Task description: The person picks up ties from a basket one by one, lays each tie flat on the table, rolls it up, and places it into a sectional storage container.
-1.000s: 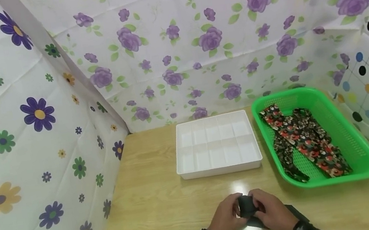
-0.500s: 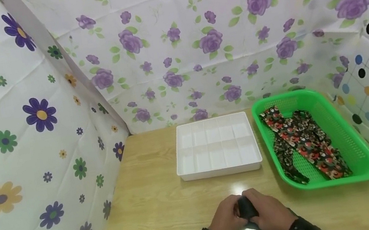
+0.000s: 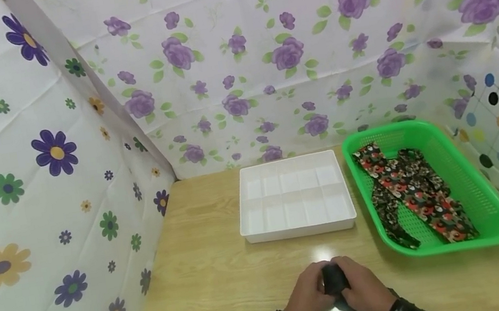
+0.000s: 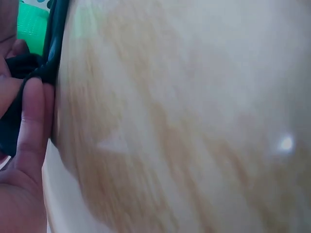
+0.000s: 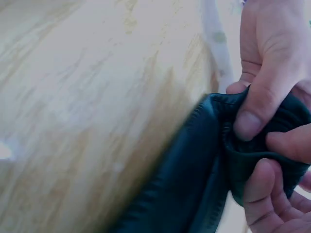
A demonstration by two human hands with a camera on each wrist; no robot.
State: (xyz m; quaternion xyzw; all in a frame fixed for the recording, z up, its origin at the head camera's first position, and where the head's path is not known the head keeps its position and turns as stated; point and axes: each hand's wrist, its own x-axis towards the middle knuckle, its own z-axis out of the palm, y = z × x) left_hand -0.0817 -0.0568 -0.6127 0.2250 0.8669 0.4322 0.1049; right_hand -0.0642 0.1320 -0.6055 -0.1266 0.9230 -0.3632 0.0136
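Both hands hold a dark green strip of cloth [image 3: 334,280] over the near part of the table. One end is rolled into a small bundle; the loose tail [image 5: 180,179] has stitched edges and runs back under the right hand. In the head view the left hand [image 3: 306,295] grips the roll from its left side, and the right hand [image 3: 366,288] grips it from the right. The right wrist view shows thumbs and fingers pinching the roll, with fingertips tucked into its folds. Much of the tail is hidden by the right hand.
A white tray [image 3: 301,231] with several compartments and nothing in them lies ahead of the hands on the wooden table [image 3: 203,270]. At the right stands a green basket [image 3: 483,196] with patterned cloth strips [image 3: 398,181] inside. Printed curtains [image 3: 214,48] enclose the table.
The right hand has closed in over the roll and turned a little. Less of the cloth's tail shows beyond that hand than before. The left hand stays almost in place.
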